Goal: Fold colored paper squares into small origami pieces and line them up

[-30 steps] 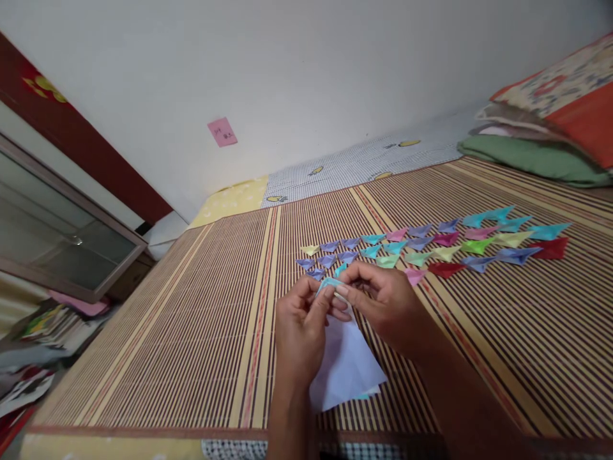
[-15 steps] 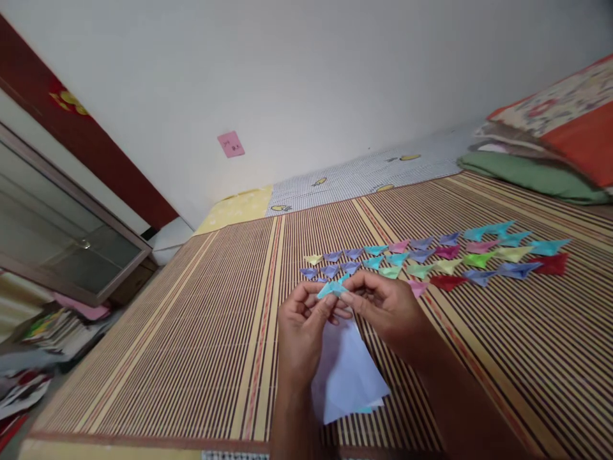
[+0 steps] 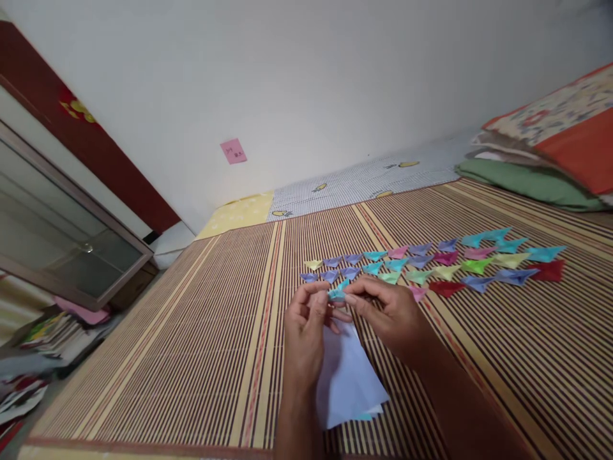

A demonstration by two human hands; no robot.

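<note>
A small light-blue folded paper [image 3: 338, 292] is pinched between my two hands, above the striped mat. My left hand [image 3: 309, 322] grips its left side with thumb and forefinger. On its right side, the thumb and forefinger of my right hand [image 3: 385, 306] are closed. Under my hands lies a stack of pale lavender paper sheets [image 3: 352, 377], with a turquoise edge showing at the bottom. Just beyond, rows of folded paper pieces in several colours lie on the mat, among them a dark red one [image 3: 548, 270] at the right end and a yellow one [image 3: 313, 264] at the left.
The striped mat [image 3: 191, 332] covers a bed against a white wall bearing a pink note [image 3: 233, 151]. Folded bedding [image 3: 531, 182] is piled at the right. At the left are a glass-fronted cabinet [image 3: 62, 223] and a pile of books [image 3: 52, 332].
My left hand has shifted slightly right, closer to my right hand. Its thumb now covers more of the light-blue paper. The camera view has shifted a little.
</note>
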